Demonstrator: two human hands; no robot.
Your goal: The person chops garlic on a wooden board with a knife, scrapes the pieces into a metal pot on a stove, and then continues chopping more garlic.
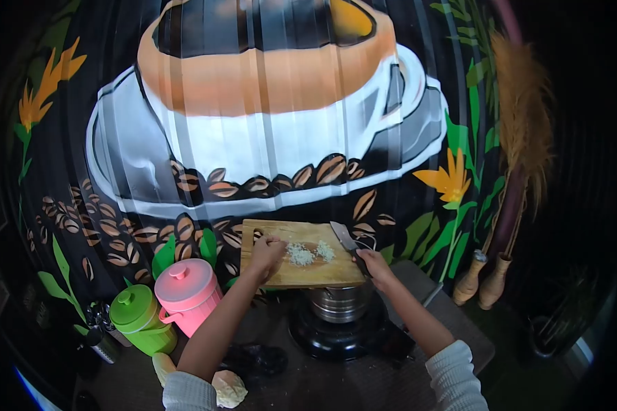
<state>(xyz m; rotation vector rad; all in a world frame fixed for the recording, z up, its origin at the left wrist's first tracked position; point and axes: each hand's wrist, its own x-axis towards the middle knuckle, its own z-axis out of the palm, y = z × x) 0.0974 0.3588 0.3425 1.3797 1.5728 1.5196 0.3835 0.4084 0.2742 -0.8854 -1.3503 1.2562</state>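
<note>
A wooden cutting board (288, 272) is held up above a metal pot (339, 305), tilted so that its face shows. Finely chopped pale bits (300, 255) lie in two small heaps on the board. My left hand (269, 253) is closed at the board's left part, its fingers curled near the handle hole. In my right hand (376, 266) is a knife (343, 236) with a dark handle, its blade resting over the board's upper right corner. The pot sits on a black round stove (332, 339), partly hidden under the board.
Green (142, 315) and pink (188, 291) lidded jugs stand on the left of the dark table (418, 377). Beside my left forearm are a pale lump (229, 389) and a dark plastic bag (257, 357). Two vases (495, 281) stand at right, before a painted wall.
</note>
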